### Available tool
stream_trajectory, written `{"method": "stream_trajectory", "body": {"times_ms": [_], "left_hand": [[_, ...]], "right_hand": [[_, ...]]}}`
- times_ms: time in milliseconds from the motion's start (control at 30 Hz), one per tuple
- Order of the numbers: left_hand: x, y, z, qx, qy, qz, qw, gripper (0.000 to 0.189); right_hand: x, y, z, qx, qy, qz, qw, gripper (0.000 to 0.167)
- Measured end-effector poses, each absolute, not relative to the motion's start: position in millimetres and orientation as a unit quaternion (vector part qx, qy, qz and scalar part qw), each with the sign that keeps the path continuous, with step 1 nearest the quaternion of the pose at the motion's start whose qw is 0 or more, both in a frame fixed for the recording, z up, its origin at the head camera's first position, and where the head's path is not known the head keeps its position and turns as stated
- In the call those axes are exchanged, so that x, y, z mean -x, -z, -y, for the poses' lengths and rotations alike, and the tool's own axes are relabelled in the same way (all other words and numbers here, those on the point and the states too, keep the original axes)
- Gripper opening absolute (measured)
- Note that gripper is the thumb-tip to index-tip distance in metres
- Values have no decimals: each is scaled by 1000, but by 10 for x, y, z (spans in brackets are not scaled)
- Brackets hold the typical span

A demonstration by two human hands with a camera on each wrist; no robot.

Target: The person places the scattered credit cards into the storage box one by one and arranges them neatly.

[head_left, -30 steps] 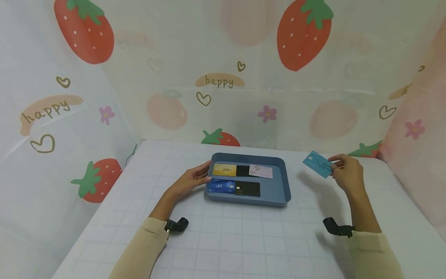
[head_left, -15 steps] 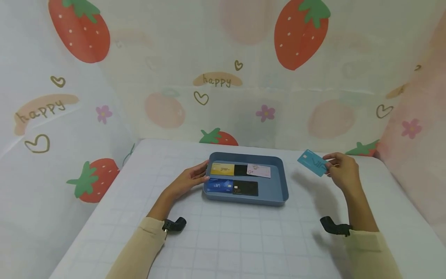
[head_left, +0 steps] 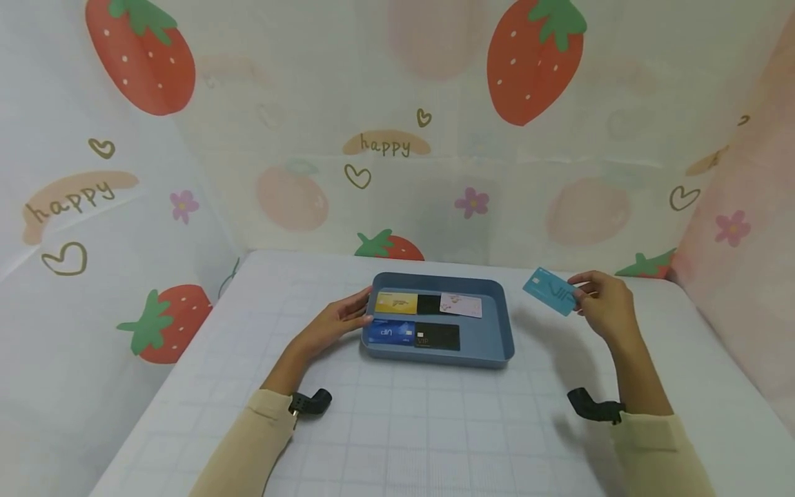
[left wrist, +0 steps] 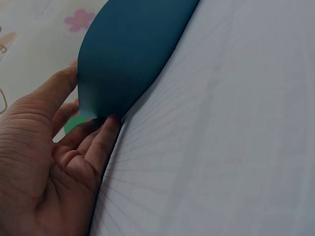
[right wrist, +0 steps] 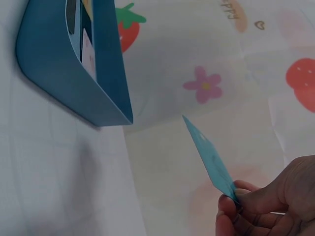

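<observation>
A shallow blue-grey tray (head_left: 491,338) lies on the table with two rows of cards in it. The far row has a yellow card (head_left: 396,304), a partly covered black card (head_left: 428,304) and a pale pink card (head_left: 461,306). Nearer are a blue VIP card (head_left: 390,333) and a black VIP card (head_left: 437,337). My left hand (head_left: 329,326) holds the tray's left end, thumb and fingers against its wall (left wrist: 128,54). Right of the tray, my right hand (head_left: 607,304) pinches a teal VIP card (head_left: 549,290) by its edge, raised above the table; the right wrist view shows this card (right wrist: 211,160) nearly edge-on.
A white grid-patterned cloth covers the table (head_left: 397,428). Behind it hangs a curtain (head_left: 522,179) printed with strawberries, hearts and flowers, which also closes off both sides. Black cameras sit on both wrists.
My right hand has moved slightly left with the teal card, closer to the tray. The left hand stays at the tray's left end. The head view has shifted a little.
</observation>
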State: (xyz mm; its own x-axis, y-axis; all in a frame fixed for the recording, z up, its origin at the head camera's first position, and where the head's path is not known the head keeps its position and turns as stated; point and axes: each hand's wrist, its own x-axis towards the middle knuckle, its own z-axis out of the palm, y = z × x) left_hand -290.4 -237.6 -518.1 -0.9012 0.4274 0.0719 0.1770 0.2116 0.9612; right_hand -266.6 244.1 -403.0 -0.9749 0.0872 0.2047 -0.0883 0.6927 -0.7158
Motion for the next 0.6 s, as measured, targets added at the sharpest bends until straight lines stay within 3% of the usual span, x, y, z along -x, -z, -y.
{"method": "stream_trajectory", "body": {"times_ms": [600], "left_hand": [[2935, 5213, 2385, -200, -600, -768, 105, 73]], "right_hand": [[2584, 3925, -2276, -42, -395, 910, 117, 24]]}}
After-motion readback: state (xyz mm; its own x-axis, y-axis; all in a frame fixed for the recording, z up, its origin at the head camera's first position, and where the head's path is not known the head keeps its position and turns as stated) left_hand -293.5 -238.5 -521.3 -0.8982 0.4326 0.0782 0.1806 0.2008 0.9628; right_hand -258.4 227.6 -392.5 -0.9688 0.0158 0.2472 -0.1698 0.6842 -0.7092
